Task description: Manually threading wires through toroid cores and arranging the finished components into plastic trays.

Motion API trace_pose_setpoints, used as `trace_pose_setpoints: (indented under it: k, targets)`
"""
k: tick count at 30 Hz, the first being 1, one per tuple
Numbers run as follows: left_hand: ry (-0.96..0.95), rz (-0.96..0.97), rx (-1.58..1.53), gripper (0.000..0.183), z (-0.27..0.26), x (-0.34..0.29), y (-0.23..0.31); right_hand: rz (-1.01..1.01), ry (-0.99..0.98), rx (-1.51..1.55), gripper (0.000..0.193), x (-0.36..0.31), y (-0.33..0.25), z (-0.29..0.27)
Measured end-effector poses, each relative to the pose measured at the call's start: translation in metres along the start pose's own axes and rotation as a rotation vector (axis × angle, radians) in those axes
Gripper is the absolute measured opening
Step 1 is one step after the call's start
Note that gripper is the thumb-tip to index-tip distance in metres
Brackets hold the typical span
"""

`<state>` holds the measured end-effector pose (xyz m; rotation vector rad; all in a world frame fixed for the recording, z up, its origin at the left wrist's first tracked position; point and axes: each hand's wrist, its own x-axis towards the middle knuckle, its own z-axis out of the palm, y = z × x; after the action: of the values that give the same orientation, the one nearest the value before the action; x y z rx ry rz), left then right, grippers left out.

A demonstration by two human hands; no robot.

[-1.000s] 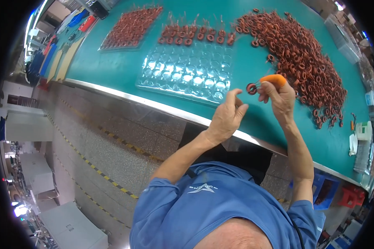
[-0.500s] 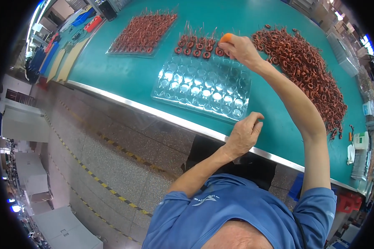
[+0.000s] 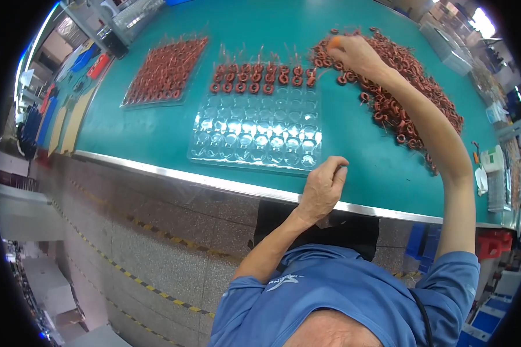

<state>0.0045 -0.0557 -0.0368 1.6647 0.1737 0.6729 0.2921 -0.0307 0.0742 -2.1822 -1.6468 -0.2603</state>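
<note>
Two bare hands over one green table; the right hand is way out at the far-left end of a big heap of reddish wire-wound rings, fingers down at the rings and turned away from the camera, so honestly can't tell if they're pinching one or spread; there's an orange bit at the fingertips too, sheath or handle, no clue which. Heap's long axis runs on a slant, far middle to near right, with the right forearm reaching across it; so the rings lie right at that hand and off to its right. Clear pocketed tray sits left and nearer from there; its far rows hold rings with leads poking up, and the nearest of those rows stops partway, bare on the right side. Left hand is well apart from the heap, by the tray's near right corner, wrist over the metal edge; fingers curled with a narrow gap to the thumb, can't tell if anything's in there; packed tray lies far left.
</note>
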Motion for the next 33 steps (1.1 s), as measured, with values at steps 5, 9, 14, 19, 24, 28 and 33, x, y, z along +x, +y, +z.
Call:
trace_pose_setpoints:
  k: [5,9,14,19,24,28,33]
  targets:
    - [-0.082,-0.080,0.075,0.011,-0.006,0.005,0.004,-0.045,-0.145,-0.318,0.020,-0.034,0.028,0.022]
    - [0.043,0.003,0.161,0.014,-0.021,-0.008,-0.008,0.032,-0.208,-0.461,0.038,-0.019,-0.001,0.062]
    - [-0.094,0.025,0.031,0.015,0.007,-0.002,-0.014,0.025,-0.166,-0.488,0.030,-0.058,0.067,0.071]
    - [0.014,0.070,0.047,0.010,0.002,-0.015,-0.008,-0.257,-0.003,-0.418,0.018,-0.066,0.056,0.098]
    - [-0.023,0.065,0.065,0.010,0.002,-0.015,-0.007,-0.147,-0.080,-0.184,0.041,-0.084,0.043,0.082]
    - [-0.072,0.117,0.056,0.012,0.016,0.002,-0.008,0.022,-0.044,-0.068,0.052,-0.113,0.083,0.061]
    - [0.019,-0.245,-0.143,0.026,-0.016,-0.008,-0.003,0.296,0.031,0.595,0.043,-0.104,-0.054,0.016]
